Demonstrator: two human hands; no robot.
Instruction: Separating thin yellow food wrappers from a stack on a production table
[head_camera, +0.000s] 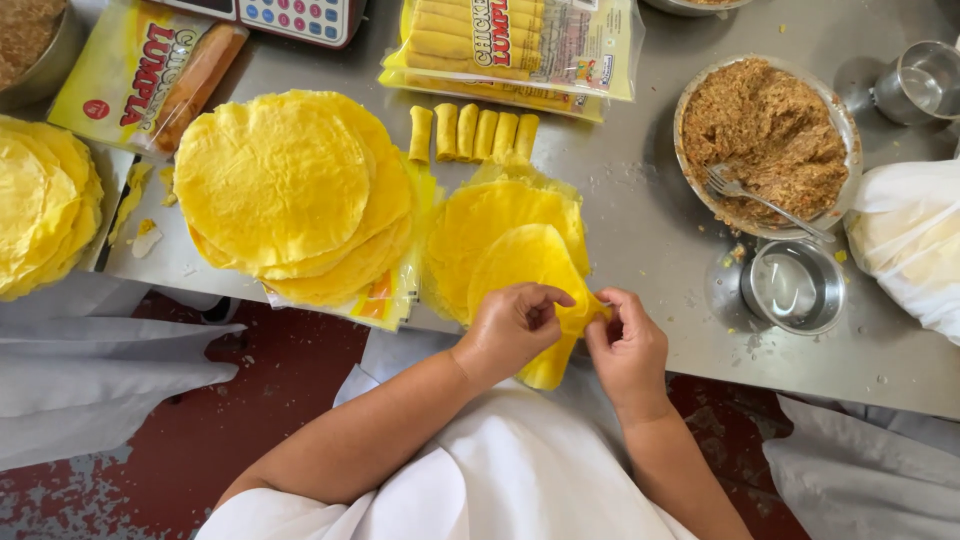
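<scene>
My left hand (513, 328) and my right hand (627, 348) both pinch the near edge of a thin yellow round wrapper (525, 262) at the front edge of the steel table (640, 215). The wrapper lies on a small stack of similar wrappers (470, 225), and its near part hangs over the table edge. Just beyond the stack, several finished yellow rolls (472, 133) lie side by side.
A big pile of yellow wrappers (285, 190) sits to the left, another pile (40, 205) at far left. A metal bowl of brown filling (765, 140) holds a fork (760, 200). A small steel cup (795, 287), a bagged wrapper stack (915, 240), packaged rolls (520, 45) and a scale (290, 18) stand around.
</scene>
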